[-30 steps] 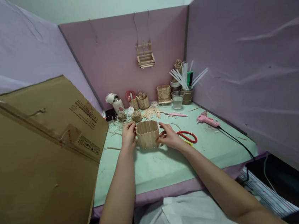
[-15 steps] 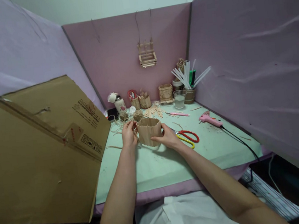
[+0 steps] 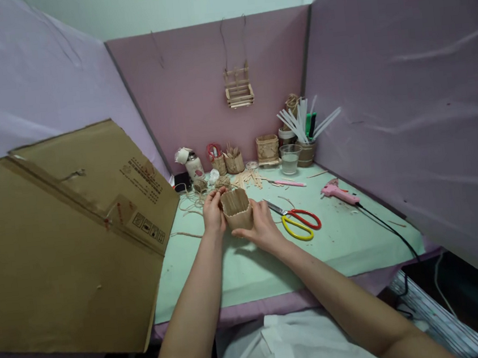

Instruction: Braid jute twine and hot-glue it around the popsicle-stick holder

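Note:
Between my two hands is a small box of upright wooden sticks, its scalloped rim tilted so that I see inside it. My left hand is closed on its left side, the fingertips near the rim. On the right side my right hand grips it, thumb across the front and fingers behind. Scissors with one red and one yellow handle lie just right of my right hand. Behind the box sit balls of twine and a scatter of flat wooden sticks.
A pink glue gun with a black cord lies at the right. A large cardboard sheet leans along the left. At the back stand a bottle, a clear plastic cup and a pot of white glue sticks. A pink cutter lies before them.
The box has been turned and tipped towards me, so more of its inside shows. My right hand has come round closer to it, and the scissors are less covered.

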The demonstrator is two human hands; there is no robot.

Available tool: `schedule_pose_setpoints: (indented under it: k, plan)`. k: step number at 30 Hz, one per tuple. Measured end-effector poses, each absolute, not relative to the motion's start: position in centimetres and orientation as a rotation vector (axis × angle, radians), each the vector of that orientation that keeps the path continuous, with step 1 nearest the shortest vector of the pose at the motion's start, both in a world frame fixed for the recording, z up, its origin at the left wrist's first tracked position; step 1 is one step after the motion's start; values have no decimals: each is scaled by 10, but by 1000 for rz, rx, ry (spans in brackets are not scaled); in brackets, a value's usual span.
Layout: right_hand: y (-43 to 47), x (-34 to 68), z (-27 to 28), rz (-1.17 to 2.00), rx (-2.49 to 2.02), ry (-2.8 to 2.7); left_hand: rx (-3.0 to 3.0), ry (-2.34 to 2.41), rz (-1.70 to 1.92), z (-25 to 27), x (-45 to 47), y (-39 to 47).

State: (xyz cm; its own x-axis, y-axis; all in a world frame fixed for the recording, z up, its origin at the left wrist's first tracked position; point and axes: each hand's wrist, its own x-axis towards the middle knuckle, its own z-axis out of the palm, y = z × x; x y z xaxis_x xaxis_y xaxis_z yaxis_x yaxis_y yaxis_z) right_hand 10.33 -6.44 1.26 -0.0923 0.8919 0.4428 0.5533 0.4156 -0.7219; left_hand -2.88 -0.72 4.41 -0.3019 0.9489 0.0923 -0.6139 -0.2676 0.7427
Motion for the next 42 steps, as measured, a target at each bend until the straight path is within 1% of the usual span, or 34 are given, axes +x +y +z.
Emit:
schedule_pose_setpoints:
  k: [4, 8, 10, 13, 17, 20, 23, 26, 29, 34, 36, 42]
  plan:
    - [-72, 111, 8, 561, -1168, -1778, 656, 713, 1733, 44, -30, -1]
    - [-76, 119, 5, 739, -1178, -1732, 700, 719, 1686, 44, -27, 4]
    - [-76, 124, 3, 777, -1199, -1724, 723, 726, 1708, 46, -28, 4]
    - [-74, 133, 2, 746, -1221, -1739, 771, 808, 1791, 49, -34, 1]
    - [-68, 150, 3, 637, -1219, -1761, 926, 1058, 1940, 56, -43, -14]
    - [-64, 160, 6, 567, -1204, -1733, 1080, 1092, 1996, 61, -42, -37]
    - [-66, 165, 12, 560, -1178, -1669, 1225, 1086, 1950, 62, -33, -70]
    - [-74, 164, 19, 584, -1118, -1588, 1281, 1100, 1775, 55, -19, -103]
    - [-85, 161, 24, 725, -1029, -1569, 1135, 1039, 1580, 43, -4, -124]
    - [-95, 157, 29, 1257, -835, -1553, 849, 965, 1404, 30, 11, -129]
    - [-95, 158, 28, 1397, -795, -1530, 810, 947, 1338, 29, 11, -127]
    - [-90, 158, 20, 1524, -765, -1462, 779, 952, 1249, 27, 6, -123]
